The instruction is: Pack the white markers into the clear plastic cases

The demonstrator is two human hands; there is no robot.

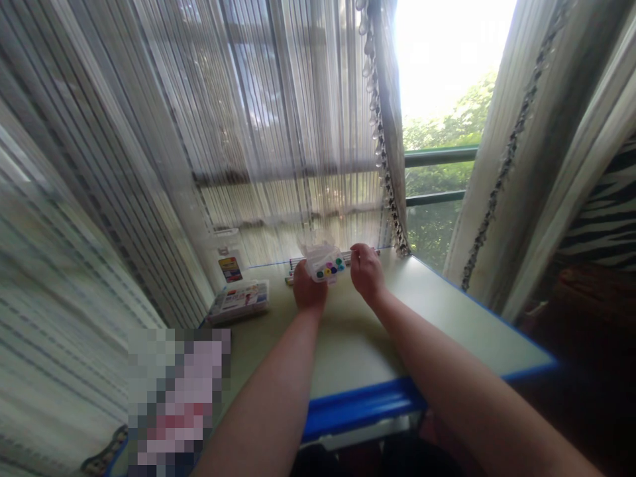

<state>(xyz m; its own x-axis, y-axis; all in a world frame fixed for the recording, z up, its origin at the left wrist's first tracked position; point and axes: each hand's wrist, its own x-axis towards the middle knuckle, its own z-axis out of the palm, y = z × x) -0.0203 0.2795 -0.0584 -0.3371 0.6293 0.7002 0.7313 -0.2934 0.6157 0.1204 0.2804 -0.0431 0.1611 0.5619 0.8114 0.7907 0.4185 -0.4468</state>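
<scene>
A flat pen pack (238,301) lay left on the bench (447,318). The left hand (309,290) had its fingers clasped round a clear marker box (318,260) at the bench's far edge, lid (313,240) raised and coloured markers (331,267) all inside. The right hand (366,271) curled beside it; I couldn't tell whether it held anything.

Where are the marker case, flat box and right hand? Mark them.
marker case (322,260), head view, clear wall above the coloured caps
flat box (239,299), head view, middle of its lid
right hand (366,273), head view, back of the hand
</scene>
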